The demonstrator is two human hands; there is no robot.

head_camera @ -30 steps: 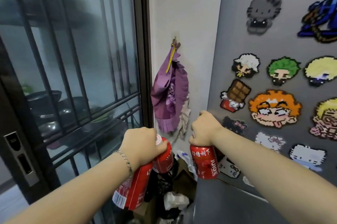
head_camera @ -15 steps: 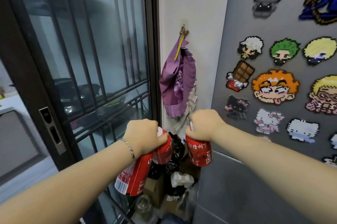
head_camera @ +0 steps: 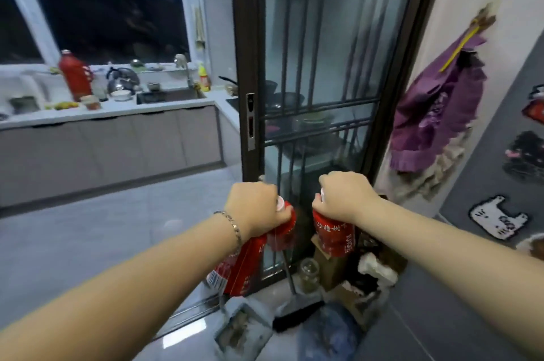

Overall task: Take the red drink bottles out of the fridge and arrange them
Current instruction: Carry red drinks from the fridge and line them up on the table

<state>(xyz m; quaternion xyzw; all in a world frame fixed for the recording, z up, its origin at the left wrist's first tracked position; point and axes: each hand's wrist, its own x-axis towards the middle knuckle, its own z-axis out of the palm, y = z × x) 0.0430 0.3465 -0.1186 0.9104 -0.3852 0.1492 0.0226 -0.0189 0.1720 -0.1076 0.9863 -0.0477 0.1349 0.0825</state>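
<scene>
We are clutching two red bottles [head_camera: 240, 268] by their tops in our left hand [head_camera: 255, 206], one red bottle [head_camera: 334, 235] in our right hand [head_camera: 346, 197] — probably carrying all at once toward the counter [head_camera: 123, 112].

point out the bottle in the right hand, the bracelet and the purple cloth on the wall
bottle in right hand [head_camera: 334, 235], head view, on its red label
bracelet [head_camera: 232, 224], head view, chain on left wrist
purple cloth [head_camera: 435, 113], head view, its middle
</scene>
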